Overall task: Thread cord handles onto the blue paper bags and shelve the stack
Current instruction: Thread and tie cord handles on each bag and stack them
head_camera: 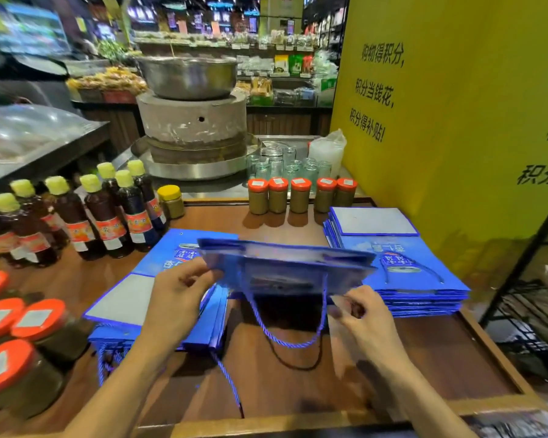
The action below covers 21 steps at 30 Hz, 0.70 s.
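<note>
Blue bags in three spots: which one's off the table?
The single bag in the middle, held by the left hand and right hand, with a cord loop hanging below. The left stack and right stack lie flat on the table.

Bright indoor light falls from above. The raised blue paper bag (285,267) and its blue cord handle (293,345) cast soft dark shadows on the brown wooden table (424,358). The upper left is smeared with blur; wide-angle distortion bends the frame's edges.
</note>
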Motion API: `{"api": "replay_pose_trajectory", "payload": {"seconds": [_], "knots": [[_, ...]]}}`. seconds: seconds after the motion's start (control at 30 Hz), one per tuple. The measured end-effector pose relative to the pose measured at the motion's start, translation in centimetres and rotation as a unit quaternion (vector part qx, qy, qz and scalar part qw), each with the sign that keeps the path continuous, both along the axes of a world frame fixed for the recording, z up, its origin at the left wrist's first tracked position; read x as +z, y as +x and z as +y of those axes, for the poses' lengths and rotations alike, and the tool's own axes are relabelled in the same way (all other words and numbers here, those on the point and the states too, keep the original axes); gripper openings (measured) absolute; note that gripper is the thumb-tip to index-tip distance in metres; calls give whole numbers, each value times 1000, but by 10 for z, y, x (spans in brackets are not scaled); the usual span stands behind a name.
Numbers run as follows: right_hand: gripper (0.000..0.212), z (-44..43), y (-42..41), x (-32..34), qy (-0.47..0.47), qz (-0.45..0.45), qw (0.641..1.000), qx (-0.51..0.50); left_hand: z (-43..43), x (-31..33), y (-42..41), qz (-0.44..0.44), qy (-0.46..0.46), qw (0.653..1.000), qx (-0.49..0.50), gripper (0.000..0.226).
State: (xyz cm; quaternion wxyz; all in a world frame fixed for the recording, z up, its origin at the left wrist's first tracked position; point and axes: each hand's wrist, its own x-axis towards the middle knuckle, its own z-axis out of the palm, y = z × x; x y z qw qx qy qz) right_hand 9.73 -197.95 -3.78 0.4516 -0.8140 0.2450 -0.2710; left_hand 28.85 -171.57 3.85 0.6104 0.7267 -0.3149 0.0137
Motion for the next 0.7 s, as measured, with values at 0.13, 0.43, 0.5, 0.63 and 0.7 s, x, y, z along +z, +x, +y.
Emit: {"api": "replay_pose_trajectory", "payload": {"seconds": [0.13, 0.43, 0.5, 0.63, 0.7], "knots": [[15, 6, 8, 20, 44, -25, 996, 75, -8, 39, 20, 7, -48, 998, -41, 34], [52, 34, -1, 5, 295, -45, 946, 125, -33, 13, 30, 169, -48, 984, -6, 14], [45, 33, -7, -2, 276, -33, 955, 101, -34, 0, 26, 192, -19, 981, -10, 15], [42, 31, -13, -3, 268, -59, 961, 45, -29, -28, 2, 260, 57, 958, -107, 25], [39, 24, -12, 3, 265, -71, 961, 19, -25, -40, -15, 252, 89, 949, -166, 41]]}}
